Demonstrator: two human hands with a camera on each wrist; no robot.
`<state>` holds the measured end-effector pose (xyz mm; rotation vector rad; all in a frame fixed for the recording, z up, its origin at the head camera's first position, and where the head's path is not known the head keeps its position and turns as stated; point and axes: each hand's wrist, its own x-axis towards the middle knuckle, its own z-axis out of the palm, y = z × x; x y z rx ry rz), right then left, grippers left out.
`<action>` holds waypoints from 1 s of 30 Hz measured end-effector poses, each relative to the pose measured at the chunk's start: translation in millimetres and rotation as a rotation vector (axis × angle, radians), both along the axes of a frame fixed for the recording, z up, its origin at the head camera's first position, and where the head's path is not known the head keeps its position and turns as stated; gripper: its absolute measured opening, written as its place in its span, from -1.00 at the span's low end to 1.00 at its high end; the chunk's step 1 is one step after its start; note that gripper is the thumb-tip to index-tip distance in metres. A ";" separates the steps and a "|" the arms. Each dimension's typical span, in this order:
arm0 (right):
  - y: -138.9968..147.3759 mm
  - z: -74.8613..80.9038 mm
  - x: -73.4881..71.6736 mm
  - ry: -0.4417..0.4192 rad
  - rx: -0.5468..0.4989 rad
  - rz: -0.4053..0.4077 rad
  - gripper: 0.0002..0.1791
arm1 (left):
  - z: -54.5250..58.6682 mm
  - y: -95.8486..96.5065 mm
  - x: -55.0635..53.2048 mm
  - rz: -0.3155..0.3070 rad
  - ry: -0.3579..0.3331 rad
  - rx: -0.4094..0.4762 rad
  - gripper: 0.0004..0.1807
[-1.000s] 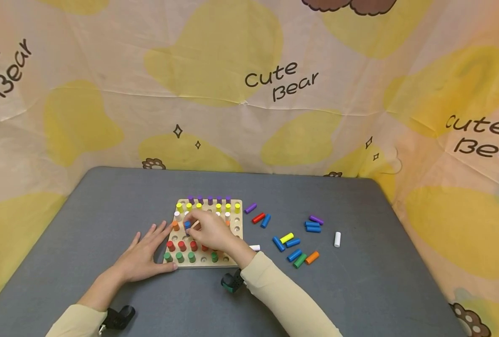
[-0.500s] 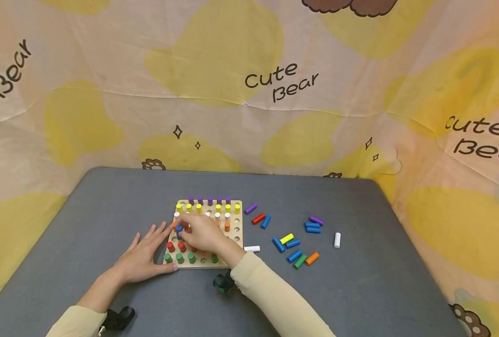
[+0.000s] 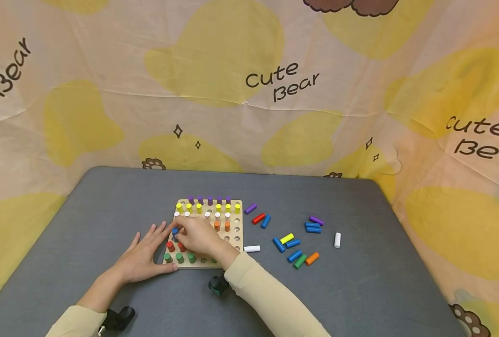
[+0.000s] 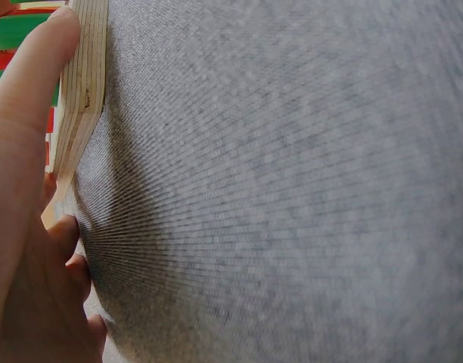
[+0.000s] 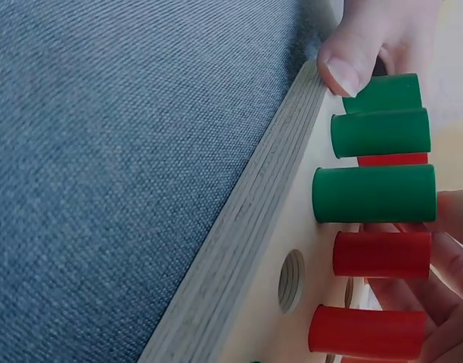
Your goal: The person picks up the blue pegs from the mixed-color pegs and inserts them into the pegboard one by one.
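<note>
A wooden pegboard (image 3: 240,238) holds rows of upright purple, yellow, white, orange, red and green pegs. In the head view my right hand (image 3: 200,236) pinches a blue peg (image 3: 175,232) over the board's left side, between the orange and red rows. Whether it sits in a hole is hidden. My left hand (image 3: 144,257) lies spread at the board's left edge, its thumb (image 4: 38,72) against the front corner in the left wrist view. Close up in the right wrist view are green pegs (image 5: 375,194) and red pegs (image 5: 381,255), with my right fingers behind them.
Right of the board, several loose blue pegs (image 3: 294,255) lie among others: a red peg (image 3: 258,218), an orange peg (image 3: 312,258), a green peg (image 3: 300,260) and a yellow peg (image 3: 287,238). A white peg (image 3: 252,248) lies close to the board's right edge.
My right hand has moved left across the board with the blue peg, from near the second column to the leftmost one. The left hand has stayed where it was.
</note>
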<state>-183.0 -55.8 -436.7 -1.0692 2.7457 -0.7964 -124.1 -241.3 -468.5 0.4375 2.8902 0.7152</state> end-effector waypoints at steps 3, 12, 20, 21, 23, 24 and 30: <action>-1.0 -0.2 0.2 0.012 0.004 -0.006 -0.79 | 0.4 -0.4 0.1 -0.001 -0.003 -0.003 0.14; -4.9 -0.5 -0.2 0.046 0.034 -0.013 -0.80 | 0.0 -0.9 0.1 -0.002 -0.005 -0.003 0.15; -5.3 -2.8 -0.5 0.066 0.035 -0.007 -0.79 | 0.1 -1.0 -0.9 -0.003 -0.008 -0.006 0.15; -5.3 -2.7 -0.3 0.066 0.036 -0.007 -0.79 | 0.1 -1.0 -0.9 -0.003 -0.009 -0.007 0.14; -5.0 -2.3 0.2 0.071 0.035 -0.007 -0.78 | 0.3 -0.9 -0.9 -0.003 -0.012 -0.006 0.14; -5.0 -2.1 0.5 0.075 0.034 -0.006 -0.78 | 0.6 -0.8 -0.9 -0.003 -0.012 -0.006 0.14; -2.4 1.7 2.3 0.062 0.014 0.008 -0.77 | 2.8 0.2 0.0 -0.004 -0.019 0.004 0.13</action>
